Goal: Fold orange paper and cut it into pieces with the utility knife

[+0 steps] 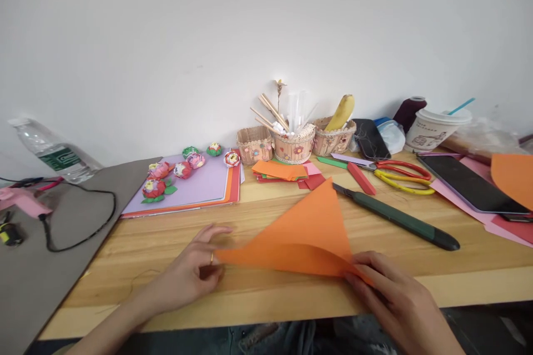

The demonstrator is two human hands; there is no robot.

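Observation:
A sheet of orange paper point(303, 227) is bent over into a triangle near the front of the wooden table, its peak pointing away from me and its near edge curling up. My left hand point(194, 266), with a ring on one finger, has the sheet's left corner at its fingers. At the right corner, my right hand point(393, 291) pinches the paper between thumb and fingers. Just beyond the right hand lies a dark green craft knife point(400, 216), its blade end beside the paper's peak.
Scissors point(400, 175) and a phone point(470, 183) lie at the right. Small baskets point(293, 147) stand along the wall, near stacked orange paper pieces point(281, 169). Paper flowers point(154, 188) sit on coloured sheets point(200, 183). A pink glue gun point(25, 199) and bottle point(58, 152) are at left.

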